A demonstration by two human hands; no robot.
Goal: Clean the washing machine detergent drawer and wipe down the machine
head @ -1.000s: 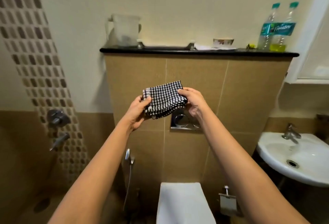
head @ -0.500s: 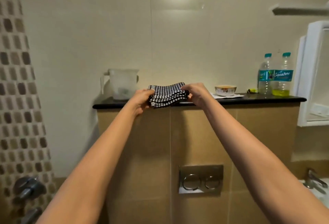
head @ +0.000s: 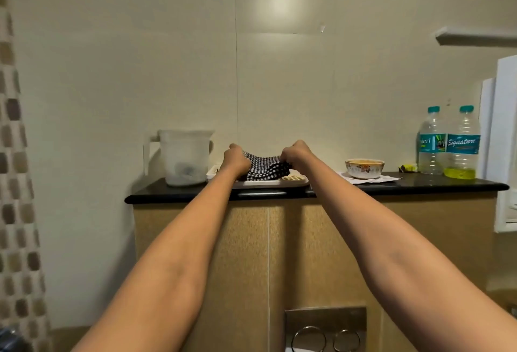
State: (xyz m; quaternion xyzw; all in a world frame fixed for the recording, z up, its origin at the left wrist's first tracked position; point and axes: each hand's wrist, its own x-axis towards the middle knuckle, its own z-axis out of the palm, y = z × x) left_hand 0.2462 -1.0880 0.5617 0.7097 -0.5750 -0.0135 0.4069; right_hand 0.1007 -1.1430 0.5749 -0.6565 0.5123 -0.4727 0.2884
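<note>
The checked cloth (head: pixel 264 165) is bunched up between two hands, near the middle of the black shelf (head: pixel 179 195). It sits just over a flat white tray (head: pixel 296 181) with little holes in it. I cannot tell if the cloth is touching the tray yet. The left hand (head: pixel 235 161) grips the cloth's left end and the right hand (head: pixel 296 155) grips its right end. The fingers of both hands are bent down and closed tight on the cloth.

The tray lies right at the front edge of the shelf. A see-through jug (head: pixel 184 155) stands just beside the tray's left end. Further right there is a small bowl (head: pixel 364 168) on a sheet of paper (head: pixel 372 179). Two bottles (head: pixel 463 141) stand near the right end of the shelf. No washing machine can be seen here.

I think the cloth is being put down or rubbed on the tray. What could go wrong? A hard push on the tray's front could tip it off the edge. A wide swing of the left arm could knock the jug over. If the cloth slid far right, it could drag the paper and pull the bowl along.
</note>
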